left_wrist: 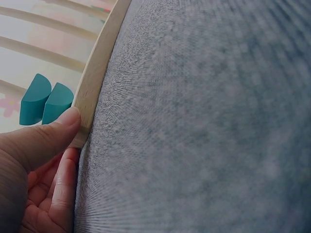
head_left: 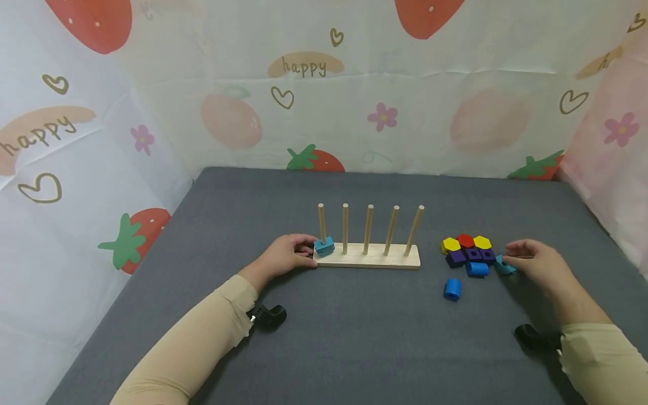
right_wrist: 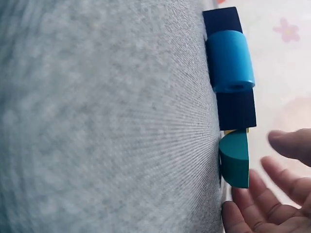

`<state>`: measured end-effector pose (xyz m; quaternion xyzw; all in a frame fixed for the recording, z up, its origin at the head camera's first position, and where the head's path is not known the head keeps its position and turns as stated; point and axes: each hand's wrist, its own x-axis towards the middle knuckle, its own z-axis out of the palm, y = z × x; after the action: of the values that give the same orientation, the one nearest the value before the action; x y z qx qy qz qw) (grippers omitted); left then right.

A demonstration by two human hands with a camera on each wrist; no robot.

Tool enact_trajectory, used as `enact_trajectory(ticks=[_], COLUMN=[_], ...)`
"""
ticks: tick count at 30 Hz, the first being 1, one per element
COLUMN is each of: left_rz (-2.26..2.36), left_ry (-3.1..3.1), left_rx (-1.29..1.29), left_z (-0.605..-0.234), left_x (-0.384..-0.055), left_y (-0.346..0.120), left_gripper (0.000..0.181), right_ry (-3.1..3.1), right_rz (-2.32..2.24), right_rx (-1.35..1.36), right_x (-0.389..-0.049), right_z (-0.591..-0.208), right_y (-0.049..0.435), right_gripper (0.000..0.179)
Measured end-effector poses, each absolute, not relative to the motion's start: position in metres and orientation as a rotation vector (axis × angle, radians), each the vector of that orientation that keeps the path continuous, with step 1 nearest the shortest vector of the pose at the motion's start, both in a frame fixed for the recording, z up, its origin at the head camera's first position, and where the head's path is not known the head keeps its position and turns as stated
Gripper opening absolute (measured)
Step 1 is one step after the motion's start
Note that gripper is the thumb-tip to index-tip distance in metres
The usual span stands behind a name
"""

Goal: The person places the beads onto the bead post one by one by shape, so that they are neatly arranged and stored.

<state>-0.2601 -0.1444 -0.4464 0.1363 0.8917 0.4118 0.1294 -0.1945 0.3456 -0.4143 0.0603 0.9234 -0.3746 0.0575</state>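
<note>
My left hand (head_left: 284, 256) grips the left end of a wooden peg stand (head_left: 367, 261), thumb on its edge in the left wrist view. Teal blocks (head_left: 324, 246) sit low on the stand's leftmost peg; two half-round teal blocks (left_wrist: 35, 99) show close to my thumb. On the right, my right hand (head_left: 541, 267) reaches down beside a half-round teal block (right_wrist: 234, 159). Its thumb (right_wrist: 291, 142) is spread apart from the fingers in the right wrist view, with the fingertips right behind the block.
Left of the right hand, two yellow hexagons (head_left: 482, 242), a red block (head_left: 466, 241), three dark purple blocks (head_left: 456, 259) and a blue cylinder (head_left: 477, 269) lie grouped. Another blue cylinder (head_left: 453, 289) lies nearer on the grey tabletop (head_left: 364, 337). A printed cloth (head_left: 405, 67) stands behind.
</note>
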Motion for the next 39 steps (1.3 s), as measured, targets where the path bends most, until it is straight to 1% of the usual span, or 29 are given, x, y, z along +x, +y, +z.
enact_trajectory(ticks=[4,7,17,25,28,35,39], left_rz=[1.191,1.193,1.203,1.208,1.204,1.211,1.215], left_ry=[2.594,2.593,2.585,2.579,2.578,2.575,2.573], left_rx=[0.404,0.405,0.394,0.388,0.389,0.399,0.401], left_z=[-0.445,-0.445,-0.447,-0.449,-0.449,-0.449,-0.45], left_x=[-0.26,-0.26,-0.261,-0.262,-0.263,-0.263,-0.264], left_y=[-0.144,-0.144,-0.145,-0.146,-0.146,-0.146,-0.146], left_gripper=[0.048,0.048,0.047,0.048,0.048,0.048,0.048], right_ry=[2.729,2.718,2.707,2.725,2.724,2.725,2.754], right_rz=[-1.092,-1.047,-0.934,-0.986,-1.027,-1.104,-1.132], right_rx=[0.179,0.17,0.178,0.145,0.138,0.097,0.043], right_x=[-0.196,-0.197,-0.197,-0.2,-0.201,-0.203,-0.204], right_z=[-0.417,-0.417,-0.413,-0.403,-0.395,-0.369,-0.354], right_y=[0.351,0.352,0.351,0.349,0.344,0.323,0.31], right_gripper=[0.063,0.063,0.049,0.042,0.045,0.06,0.059])
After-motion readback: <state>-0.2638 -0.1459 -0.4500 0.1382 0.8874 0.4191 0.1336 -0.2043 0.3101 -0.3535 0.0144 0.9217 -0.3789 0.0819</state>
